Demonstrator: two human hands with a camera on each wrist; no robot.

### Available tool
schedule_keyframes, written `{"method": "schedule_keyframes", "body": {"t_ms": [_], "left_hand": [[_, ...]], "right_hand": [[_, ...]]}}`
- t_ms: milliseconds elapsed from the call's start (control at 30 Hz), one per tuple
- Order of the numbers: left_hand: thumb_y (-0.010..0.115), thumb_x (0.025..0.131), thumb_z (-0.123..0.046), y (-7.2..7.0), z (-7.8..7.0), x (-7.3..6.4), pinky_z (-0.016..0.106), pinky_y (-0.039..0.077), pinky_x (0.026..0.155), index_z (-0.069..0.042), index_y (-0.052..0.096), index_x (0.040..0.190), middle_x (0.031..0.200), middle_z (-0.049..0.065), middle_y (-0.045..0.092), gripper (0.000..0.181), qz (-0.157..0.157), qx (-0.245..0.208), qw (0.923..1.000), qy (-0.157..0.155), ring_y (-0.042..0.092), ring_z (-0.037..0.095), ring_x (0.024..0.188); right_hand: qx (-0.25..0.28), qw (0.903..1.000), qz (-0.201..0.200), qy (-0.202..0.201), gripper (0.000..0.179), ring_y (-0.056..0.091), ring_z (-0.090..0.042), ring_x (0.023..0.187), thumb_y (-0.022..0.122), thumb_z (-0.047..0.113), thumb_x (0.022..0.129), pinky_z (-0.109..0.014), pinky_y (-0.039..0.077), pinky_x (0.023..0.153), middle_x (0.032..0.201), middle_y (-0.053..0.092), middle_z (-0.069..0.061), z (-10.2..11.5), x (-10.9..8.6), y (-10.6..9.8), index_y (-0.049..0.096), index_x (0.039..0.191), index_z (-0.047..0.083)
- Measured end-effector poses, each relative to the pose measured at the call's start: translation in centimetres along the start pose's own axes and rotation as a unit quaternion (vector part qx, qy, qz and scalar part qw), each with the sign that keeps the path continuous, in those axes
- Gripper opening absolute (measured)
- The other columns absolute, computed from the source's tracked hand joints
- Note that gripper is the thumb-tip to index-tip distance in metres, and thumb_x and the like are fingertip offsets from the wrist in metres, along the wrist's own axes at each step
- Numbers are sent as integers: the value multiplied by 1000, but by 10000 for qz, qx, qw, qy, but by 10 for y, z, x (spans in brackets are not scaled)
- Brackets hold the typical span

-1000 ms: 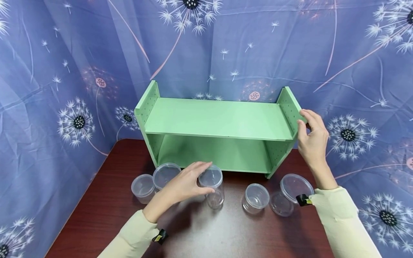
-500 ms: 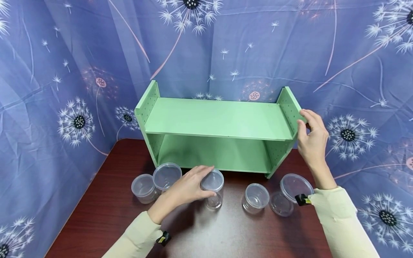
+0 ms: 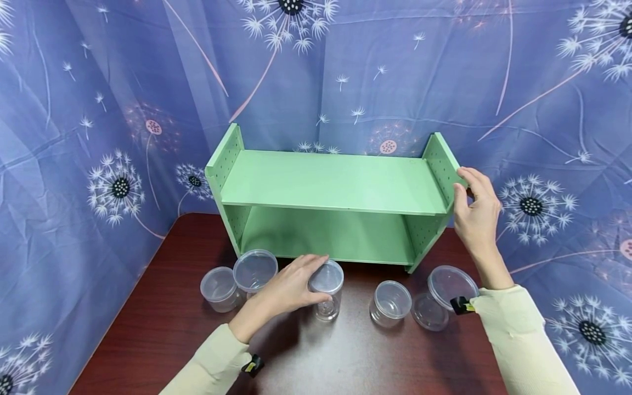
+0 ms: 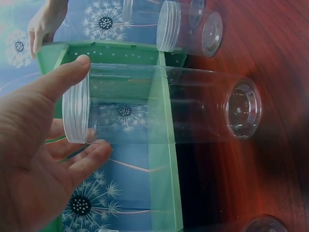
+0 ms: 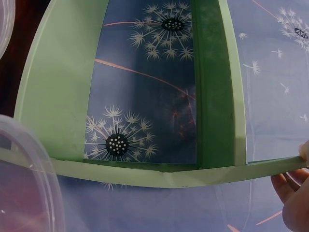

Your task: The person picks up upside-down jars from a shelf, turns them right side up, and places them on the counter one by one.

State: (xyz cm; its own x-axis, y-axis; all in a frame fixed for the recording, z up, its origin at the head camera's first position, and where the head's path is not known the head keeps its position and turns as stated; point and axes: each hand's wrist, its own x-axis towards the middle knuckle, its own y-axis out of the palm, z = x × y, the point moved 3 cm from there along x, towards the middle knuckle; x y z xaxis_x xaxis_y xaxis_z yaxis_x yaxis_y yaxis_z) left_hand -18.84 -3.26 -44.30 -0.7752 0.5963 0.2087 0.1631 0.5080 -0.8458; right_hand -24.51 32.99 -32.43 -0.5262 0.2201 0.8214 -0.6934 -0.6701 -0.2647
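My left hand holds a tall clear plastic jar by its ribbed lid. In the left wrist view the thumb lies on one side of the lid and the fingers curl round the other. This jar stands upright just in front of a green two-tier shelf, its base close to the table. At the shelf's right side panel, my right hand grips the upper front edge, thumb on the inside and fingers outside. Only part of the right hand shows in the right wrist view.
To the left stand a short jar and a wider jar, partly behind the left hand. A small jar and a wide-lidded jar stand to the right on the dark red table. A blue dandelion curtain hangs behind.
My left hand and the tall jar have shifted slightly right and toward me, and the jar has straightened up. My right hand has stayed on the shelf panel.
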Motion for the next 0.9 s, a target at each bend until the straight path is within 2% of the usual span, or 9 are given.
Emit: {"method": "schedule_keyframes", "body": {"t_ms": [267,467,667,900], "left_hand": [[85,83,-47,5,-1,2,49,48,108,-7,47,155,146,14,56,91,16,20,10000,-51,54,33,133],[85,83,-47,10,-1,1,50,52,102,-10,46,156,146,13,55,90,-23,-24,9998,-171,54,32,131],[82,85,-51,15,1,2,50,51,103,-13,44,158,147,11,54,90,-123,17,9997,-221,51,32,134],[81,86,-50,19,2,1,48,53,100,-17,42,160,150,8,52,90,-232,-119,9994,-241,49,26,135]], "right_hand": [[69,10000,24,11,29,62,-34,105,62,-14,93,-8,44,88,127,67,-24,0,0,1,70,121,-12],[30,10000,40,-9,29,62,-35,104,62,-14,93,-8,43,87,128,67,-24,-1,-1,1,70,122,-12],[57,10000,46,-25,29,62,-36,106,62,-15,93,-8,43,87,128,67,-24,0,-1,1,70,121,-12],[0,10000,49,-19,29,62,-37,106,63,-15,93,-7,43,87,127,67,-24,-1,0,0,70,121,-12]]}}
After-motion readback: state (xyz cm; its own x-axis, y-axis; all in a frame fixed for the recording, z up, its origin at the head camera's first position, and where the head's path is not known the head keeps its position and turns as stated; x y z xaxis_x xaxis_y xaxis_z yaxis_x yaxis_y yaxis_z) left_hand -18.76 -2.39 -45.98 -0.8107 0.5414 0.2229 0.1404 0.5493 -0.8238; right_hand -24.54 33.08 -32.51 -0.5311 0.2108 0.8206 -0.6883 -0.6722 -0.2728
